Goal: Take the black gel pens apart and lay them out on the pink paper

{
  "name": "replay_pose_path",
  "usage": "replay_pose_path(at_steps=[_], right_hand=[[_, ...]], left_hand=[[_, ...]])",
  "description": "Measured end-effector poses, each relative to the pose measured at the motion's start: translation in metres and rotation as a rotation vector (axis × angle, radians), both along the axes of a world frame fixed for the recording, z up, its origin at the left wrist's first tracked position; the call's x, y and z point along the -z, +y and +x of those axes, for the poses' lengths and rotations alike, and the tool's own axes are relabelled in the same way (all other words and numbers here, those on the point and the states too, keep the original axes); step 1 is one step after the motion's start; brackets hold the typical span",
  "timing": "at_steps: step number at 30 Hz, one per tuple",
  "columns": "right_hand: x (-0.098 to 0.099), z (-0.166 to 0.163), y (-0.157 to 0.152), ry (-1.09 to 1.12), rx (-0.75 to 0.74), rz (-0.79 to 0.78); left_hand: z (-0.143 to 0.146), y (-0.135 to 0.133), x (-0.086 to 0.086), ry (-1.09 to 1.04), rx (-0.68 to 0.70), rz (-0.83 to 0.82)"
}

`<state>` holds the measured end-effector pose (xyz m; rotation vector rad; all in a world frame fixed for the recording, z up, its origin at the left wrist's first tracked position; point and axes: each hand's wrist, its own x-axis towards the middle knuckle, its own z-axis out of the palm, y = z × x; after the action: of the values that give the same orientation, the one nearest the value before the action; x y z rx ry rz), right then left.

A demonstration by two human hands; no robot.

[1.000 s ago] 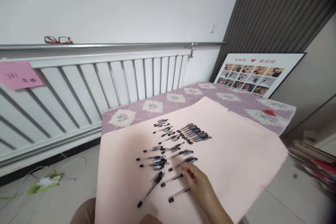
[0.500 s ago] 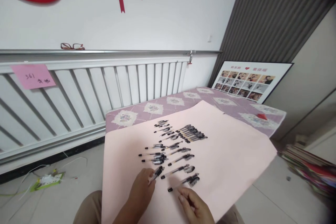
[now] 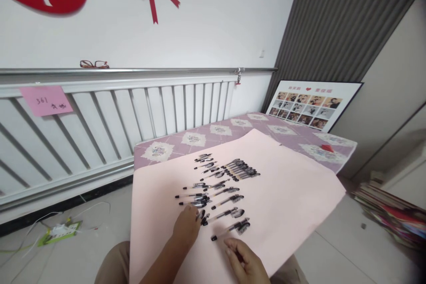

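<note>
Loose rows of black-capped gel pens lie on a pink sheet (image 3: 293, 195), with many caps or clips beside the tips. My left hand (image 3: 187, 226) is closed on a pen (image 3: 203, 219); its dark tip end shows past the fingertips and the rest is hidden under the hand. Just right of that is a clear-barrelled pen (image 3: 219, 217). My right hand (image 3: 246, 262) rests low on the sheet, fingers curled in and thumb close to them, with nothing visible in it. It is just below the nearest pen (image 3: 229, 230), apart from it.
A tight row of pens (image 3: 241, 169) sits farther back on the sheet. Beneath the sheet is a purple patterned tablecloth (image 3: 176, 138), with a photo board (image 3: 309, 104) at its back right. A white radiator (image 3: 159, 108) runs behind. Stacked papers (image 3: 392, 213) stand on the right.
My left hand has moved slightly forward, bringing the pen down beside the others. My right hand is nearly still. The view has shifted a little.
</note>
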<state>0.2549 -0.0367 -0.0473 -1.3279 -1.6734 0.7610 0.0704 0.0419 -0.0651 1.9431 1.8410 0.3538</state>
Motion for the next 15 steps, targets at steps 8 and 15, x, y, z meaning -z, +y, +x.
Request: replay_pose_path(at_steps=[8,15], right_hand=[[0.008,-0.003,0.004,-0.075,-0.034,0.004],[-0.001,-0.003,0.034,-0.461,-0.079,0.042]], left_hand=[[0.002,0.010,0.002,0.070,-0.005,-0.033],[-0.026,0.002,-0.001,0.088,-0.081,-0.039]])
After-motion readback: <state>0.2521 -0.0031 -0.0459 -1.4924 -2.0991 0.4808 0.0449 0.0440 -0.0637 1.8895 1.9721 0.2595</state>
